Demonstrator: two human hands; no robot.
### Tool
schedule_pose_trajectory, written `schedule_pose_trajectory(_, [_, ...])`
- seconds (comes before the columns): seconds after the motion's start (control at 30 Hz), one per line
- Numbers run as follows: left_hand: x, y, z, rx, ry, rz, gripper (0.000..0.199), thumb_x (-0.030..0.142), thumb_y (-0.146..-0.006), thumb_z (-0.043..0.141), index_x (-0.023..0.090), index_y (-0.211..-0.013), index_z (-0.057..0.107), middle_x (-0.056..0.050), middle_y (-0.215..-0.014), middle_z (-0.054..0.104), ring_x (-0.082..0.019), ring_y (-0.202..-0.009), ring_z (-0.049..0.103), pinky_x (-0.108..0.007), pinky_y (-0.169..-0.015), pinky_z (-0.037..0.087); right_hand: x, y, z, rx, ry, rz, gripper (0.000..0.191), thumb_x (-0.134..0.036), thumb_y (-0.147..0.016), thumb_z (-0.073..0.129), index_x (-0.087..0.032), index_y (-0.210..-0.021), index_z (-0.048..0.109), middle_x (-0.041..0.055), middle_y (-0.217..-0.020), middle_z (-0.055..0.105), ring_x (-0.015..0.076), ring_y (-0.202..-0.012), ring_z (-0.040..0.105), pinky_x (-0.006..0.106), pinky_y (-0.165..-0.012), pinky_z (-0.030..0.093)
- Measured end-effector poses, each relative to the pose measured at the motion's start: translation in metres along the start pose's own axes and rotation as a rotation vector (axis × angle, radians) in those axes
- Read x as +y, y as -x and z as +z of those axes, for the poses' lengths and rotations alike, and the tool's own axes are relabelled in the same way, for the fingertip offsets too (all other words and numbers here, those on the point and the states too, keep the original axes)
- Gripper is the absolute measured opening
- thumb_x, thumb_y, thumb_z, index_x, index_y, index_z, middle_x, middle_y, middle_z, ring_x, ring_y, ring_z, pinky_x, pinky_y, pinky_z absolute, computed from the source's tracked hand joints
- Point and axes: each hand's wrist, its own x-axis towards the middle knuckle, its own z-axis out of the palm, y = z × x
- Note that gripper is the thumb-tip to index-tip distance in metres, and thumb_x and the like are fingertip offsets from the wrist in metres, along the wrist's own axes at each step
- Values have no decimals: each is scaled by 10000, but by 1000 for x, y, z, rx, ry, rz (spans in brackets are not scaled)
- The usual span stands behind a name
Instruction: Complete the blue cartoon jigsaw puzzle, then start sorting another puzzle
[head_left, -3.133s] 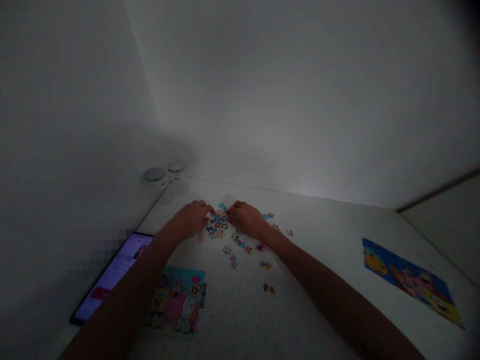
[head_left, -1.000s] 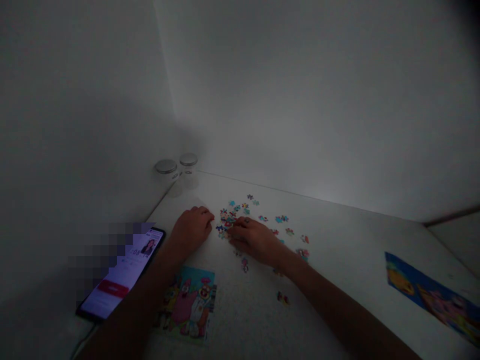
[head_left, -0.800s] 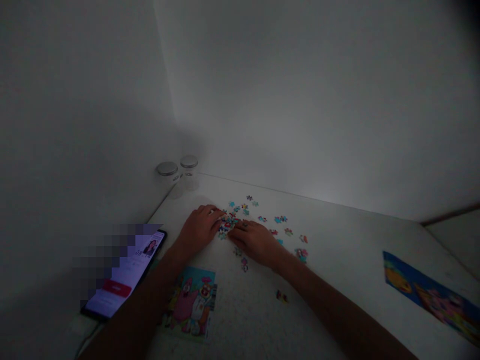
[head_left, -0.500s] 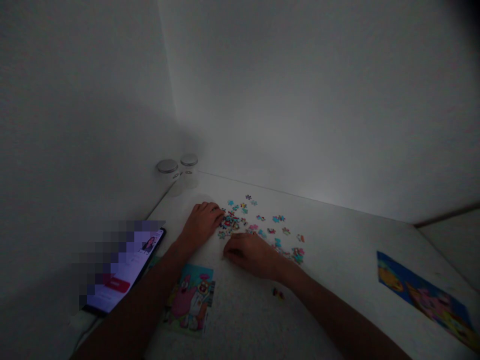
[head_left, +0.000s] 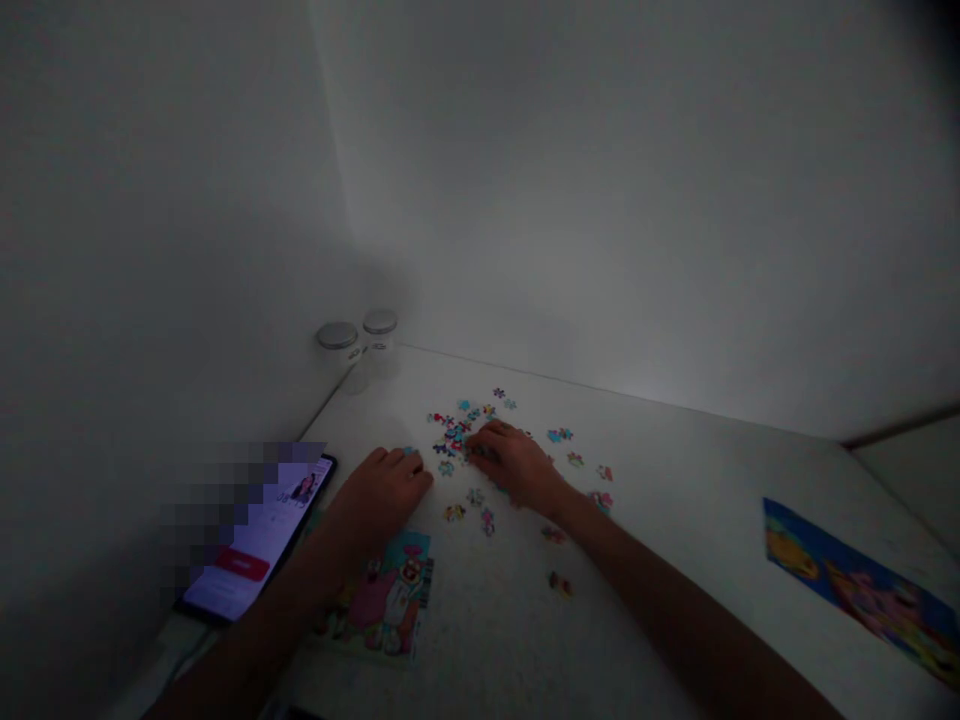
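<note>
Small colourful jigsaw puzzle pieces (head_left: 454, 436) lie in a loose heap on the white table, with others scattered around it. My right hand (head_left: 517, 465) reaches over the heap's right side with bent, closed fingers; what they pinch, if anything, is hidden. To the left of the heap rests my left hand (head_left: 384, 492), its fingers curled together. A bluish puzzle piece (head_left: 409, 451) peeks out at its fingertips. Below that hand lies a cartoon picture card (head_left: 394, 605), partly covered by my left forearm. Several loose pieces sit between the hands, among them a yellowish puzzle piece (head_left: 454, 513).
A lit phone (head_left: 251, 560) lies at the left, by the wall, with a cable below it. Two lidded clear jars (head_left: 380, 335) stand in the back corner. At the right lies a blue cartoon picture strip (head_left: 862, 590). White walls border the table.
My left hand has moved away from the heap, down and left. My right hand has shifted up and right onto the heap. Pieces now show on the table where the right hand was.
</note>
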Motion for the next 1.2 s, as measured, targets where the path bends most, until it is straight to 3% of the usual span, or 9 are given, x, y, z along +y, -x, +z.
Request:
schedule_pose_trajectory(0.17, [9, 17, 14, -18, 100, -51, 310, 50, -864, 529, 207, -1120, 607, -57, -1081, 634, -199, -957, 580, -342, -823, 441, 9, 4, -4, -28, -192, 32, 135, -183, -873, 562, -185, -957, 668, 60, -953, 630, 142, -825, 596, 271, -766, 462])
schedule_pose_trajectory(0.53, [0, 29, 19, 91, 314, -186, 231, 133, -914, 459, 184, -1070, 621, -54, -1059, 652, -190, -988, 577, -354, -882, 464, 26, 7, -11, -32, 44, 0, 250, -186, -909, 460, -192, -1069, 652, 87, -1014, 627, 175, -892, 590, 298, -820, 453])
schedule_pose_trajectory(0.73, [1, 23, 20, 40, 255, -153, 199, 213, -925, 496, 217, -1079, 623, -54, -1096, 626, -199, -974, 567, -351, -845, 461, 26, 7, -13, -37, 11, 15, 206, -126, -851, 498, -181, -979, 651, 81, -970, 627, 169, -872, 584, 290, -812, 455])
schedule_pose_trajectory(0.97, [1, 13, 24, 24, 194, -183, 185, 172, -932, 435, 175, -934, 620, -65, -943, 628, -207, -876, 565, -361, -809, 431, 30, 9, -27, -60, -102, 120, 210, -102, -804, 526, -170, -961, 648, 62, -917, 648, 137, -743, 587, 256, -707, 458])
schedule_pose_trajectory(1.2, [1, 7, 21, 0, 194, -212, 160, 190, -893, 451, 173, -893, 610, -64, -892, 603, -198, -809, 552, -340, -743, 430, 42, 10, -35, -50, 91, 128, 206, -142, -884, 483, -187, -999, 649, 76, -1013, 659, 165, -872, 615, 275, -797, 450])
